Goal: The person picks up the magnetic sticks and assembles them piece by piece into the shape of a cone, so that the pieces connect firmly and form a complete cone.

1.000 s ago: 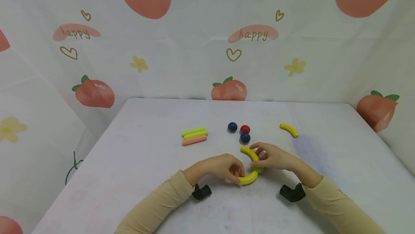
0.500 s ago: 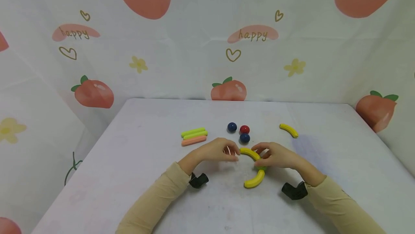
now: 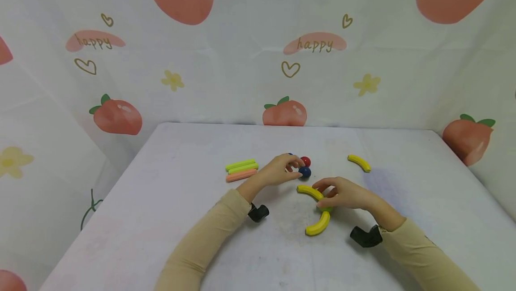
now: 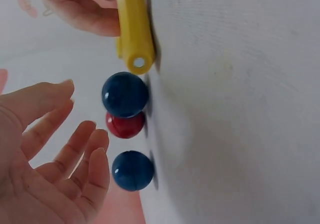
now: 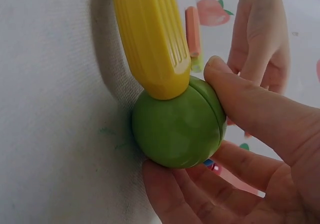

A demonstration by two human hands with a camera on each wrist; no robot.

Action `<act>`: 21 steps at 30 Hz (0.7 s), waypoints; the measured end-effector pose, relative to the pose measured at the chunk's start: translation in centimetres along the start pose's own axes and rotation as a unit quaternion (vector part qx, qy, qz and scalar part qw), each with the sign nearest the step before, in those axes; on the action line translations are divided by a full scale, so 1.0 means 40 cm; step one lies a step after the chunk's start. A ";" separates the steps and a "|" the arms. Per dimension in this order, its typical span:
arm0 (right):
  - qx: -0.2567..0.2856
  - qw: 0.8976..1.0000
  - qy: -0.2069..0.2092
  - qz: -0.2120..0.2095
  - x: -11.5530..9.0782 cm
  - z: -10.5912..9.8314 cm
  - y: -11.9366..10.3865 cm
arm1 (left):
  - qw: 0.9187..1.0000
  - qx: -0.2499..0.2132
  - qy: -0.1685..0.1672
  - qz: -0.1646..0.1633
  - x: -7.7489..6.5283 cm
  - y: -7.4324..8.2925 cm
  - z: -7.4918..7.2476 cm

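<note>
My right hand (image 3: 342, 194) holds a green ball (image 5: 172, 126) on the table, thumb on one side and fingertips on the other. One curved yellow rod (image 3: 318, 224) meets this ball and arcs toward the front. Another curved yellow rod (image 3: 309, 191) runs from the ball toward the back left; a rod end in the left wrist view has a silvery dot. My left hand (image 3: 278, 169) hovers with parted, bent fingers beside two dark blue balls (image 4: 125, 94) and a red ball (image 4: 125, 125). Nothing is between its fingers. In the head view it mostly hides the farther blue ball.
Left of the balls lie two lime-green rods (image 3: 241, 164) and an orange rod (image 3: 242, 175), side by side. A third curved yellow rod (image 3: 359, 163) rests farther back on the right. A peach-printed cloth (image 3: 225, 80) hangs behind the white table (image 3: 193, 147).
My left hand has let go of the front yellow rod and moved back to the balls. That rod has swung slightly rightward. My right hand has stayed at the green ball.
</note>
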State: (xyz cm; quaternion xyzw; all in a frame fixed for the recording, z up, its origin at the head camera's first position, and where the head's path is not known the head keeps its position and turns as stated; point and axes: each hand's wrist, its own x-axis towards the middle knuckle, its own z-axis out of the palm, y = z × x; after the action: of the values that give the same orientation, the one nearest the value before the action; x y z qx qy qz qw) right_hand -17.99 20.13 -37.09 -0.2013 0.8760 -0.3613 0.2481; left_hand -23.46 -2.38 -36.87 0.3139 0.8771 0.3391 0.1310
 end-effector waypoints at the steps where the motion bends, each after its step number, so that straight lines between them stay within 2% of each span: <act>1: 0.001 1.000 0.000 -0.001 0.000 0.000 0.000 | 1.000 0.003 -0.002 -0.001 0.005 0.001 0.003; 6: 0.001 1.000 0.001 -0.007 -0.001 0.000 0.002 | 1.000 0.021 -0.012 -0.016 0.022 0.003 0.012; 15: -0.007 1.000 -0.002 -0.009 0.001 -0.001 0.002 | 0.998 0.040 -0.033 -0.021 0.038 -0.005 0.029; 21: -0.010 1.000 -0.001 -0.006 0.001 -0.001 0.000 | 0.996 0.055 -0.045 -0.045 0.043 -0.002 0.033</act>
State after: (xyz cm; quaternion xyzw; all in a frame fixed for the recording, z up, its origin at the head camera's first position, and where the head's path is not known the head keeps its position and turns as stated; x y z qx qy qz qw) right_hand -18.03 20.13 -37.09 -0.2092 0.8780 -0.3539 0.2453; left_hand -24.22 -0.63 -37.93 0.2954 0.9010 0.2696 0.1679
